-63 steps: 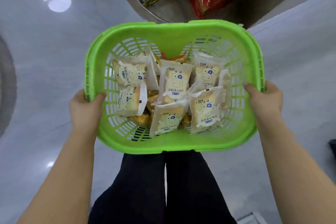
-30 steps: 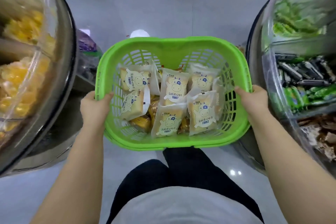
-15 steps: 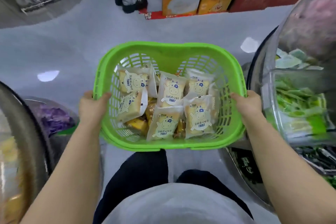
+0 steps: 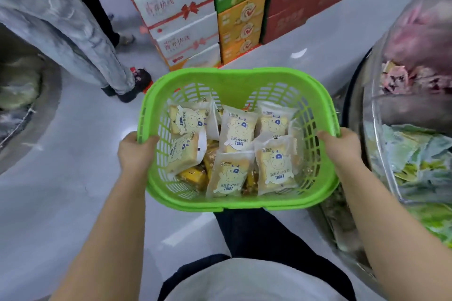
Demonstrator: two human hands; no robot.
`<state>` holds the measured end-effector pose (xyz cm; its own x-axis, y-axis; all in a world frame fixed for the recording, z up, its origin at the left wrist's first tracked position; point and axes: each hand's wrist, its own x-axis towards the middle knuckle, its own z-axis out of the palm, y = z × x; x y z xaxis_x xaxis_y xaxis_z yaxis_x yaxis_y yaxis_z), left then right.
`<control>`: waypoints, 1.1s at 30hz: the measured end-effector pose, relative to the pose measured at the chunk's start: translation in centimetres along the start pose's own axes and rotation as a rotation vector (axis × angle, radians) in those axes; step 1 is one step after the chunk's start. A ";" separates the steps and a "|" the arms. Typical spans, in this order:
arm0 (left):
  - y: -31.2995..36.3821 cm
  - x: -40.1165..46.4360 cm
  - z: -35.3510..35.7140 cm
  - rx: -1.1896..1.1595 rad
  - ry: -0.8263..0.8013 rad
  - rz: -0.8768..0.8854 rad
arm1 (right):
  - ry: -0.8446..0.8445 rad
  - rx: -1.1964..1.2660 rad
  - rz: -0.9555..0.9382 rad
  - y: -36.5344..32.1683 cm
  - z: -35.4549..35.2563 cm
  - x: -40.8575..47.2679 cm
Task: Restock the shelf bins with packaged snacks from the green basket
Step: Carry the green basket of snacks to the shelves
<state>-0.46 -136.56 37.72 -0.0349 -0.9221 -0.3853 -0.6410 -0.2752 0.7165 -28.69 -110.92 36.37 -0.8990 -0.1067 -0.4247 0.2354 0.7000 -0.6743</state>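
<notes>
**A:** standing right by them and honestly can't read the small print on the toast packs (image 4: pixel 236 132), way too tiny. The orange packets (image 4: pixel 193 175) underneath are mostly buried.

**B:** same. Fingers of the left hand (image 4: pixel 136 153) and right hand (image 4: pixel 340 145) vanish under the green basket (image 4: pixel 234 79) rim. The clear bin (image 4: pixel 413 154) on the right is cut off and smeary, and the other shopper's jeans (image 4: pixel 61 29) run out of frame.

"TOAST" on snack packets (image 4: pixel 238 133)
</notes>
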 end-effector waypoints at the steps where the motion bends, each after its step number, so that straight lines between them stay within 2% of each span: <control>1: 2.2 1.9 1.2 0.009 -0.006 0.012 | 0.008 0.011 0.023 -1.4 0.5 1.8; 10: 20.0 19.0 11.3 0.107 -0.118 0.140 | 0.146 0.036 0.142 -14.0 4.0 15.4; 19: 38.4 35.0 26.9 0.257 -0.431 0.348 | 0.406 0.122 0.380 -22.0 8.0 27.1; 26: 50.8 38.8 39.2 0.351 -0.566 0.554 | 0.561 0.237 0.492 -26.3 5.9 35.6; 33: 60.2 36.7 55.2 0.384 -0.626 0.605 | 0.636 0.284 0.561 -26.5 -0.4 49.2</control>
<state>-82.68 -171.91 34.59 -0.7765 -0.5347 -0.3334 -0.5841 0.4123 0.6992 -79.25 -134.43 33.56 -0.6389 0.6697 -0.3785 0.7088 0.3214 -0.6279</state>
